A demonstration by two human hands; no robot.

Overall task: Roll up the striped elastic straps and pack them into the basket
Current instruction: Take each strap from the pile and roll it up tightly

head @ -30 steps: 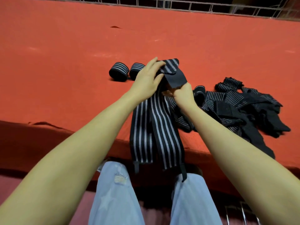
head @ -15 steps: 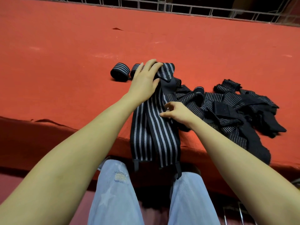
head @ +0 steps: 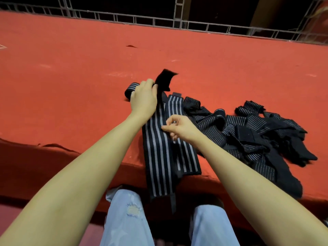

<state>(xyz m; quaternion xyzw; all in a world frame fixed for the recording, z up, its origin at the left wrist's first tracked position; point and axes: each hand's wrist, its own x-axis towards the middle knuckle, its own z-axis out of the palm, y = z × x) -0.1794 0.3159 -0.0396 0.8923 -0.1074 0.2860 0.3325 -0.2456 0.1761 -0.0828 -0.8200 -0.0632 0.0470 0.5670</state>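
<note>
My left hand (head: pixel 143 101) grips the plain black end (head: pixel 166 79) of a long black strap with grey stripes (head: pixel 157 157) and lifts that end off the red table. The strap runs toward me and hangs over the table's front edge. My right hand (head: pixel 180 127) has its fingers curled and pinches the strap's right edge at mid-length. A second flat strap (head: pixel 188 157) lies just to the right of it. One rolled strap (head: pixel 129 89) sits behind my left hand, partly hidden. A tangled pile of loose straps (head: pixel 257 135) lies at the right. No basket is in view.
The red cloth-covered table (head: pixel 71 77) spreads wide to the left and back. Its front edge (head: pixel 62 150) is close to me. A metal railing (head: pixel 195 25) runs along the far side. My legs in light jeans (head: pixel 127 219) show below the edge.
My left hand went from lying flat on the strap to gripping its black end and raising it. My right hand slid a little toward me along the strap.
</note>
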